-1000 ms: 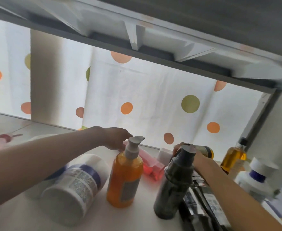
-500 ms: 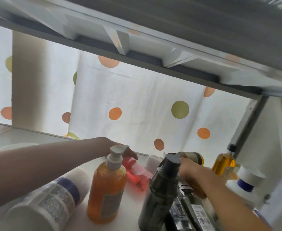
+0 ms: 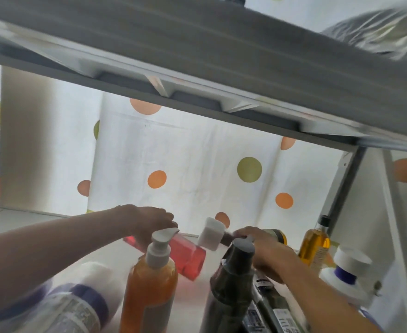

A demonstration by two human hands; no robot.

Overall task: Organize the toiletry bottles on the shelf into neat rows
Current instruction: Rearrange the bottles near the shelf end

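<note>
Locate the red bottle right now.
Head view, centre: the red bottle hangs tilted behind the orange pump bottle, gripped by the left hand, left of the white cap.

On the white shelf surface [image 3: 106,251], the left hand [image 3: 149,222] gripped a translucent red plastic bottle [image 3: 185,257], lifted and tilted. The right hand [image 3: 260,246] held a dark bottle with a yellow band [image 3: 275,235], a white square cap [image 3: 210,234] near it. An orange pump bottle [image 3: 149,284] and a dark grey pump bottle [image 3: 228,289] stood upright in front.
</note>
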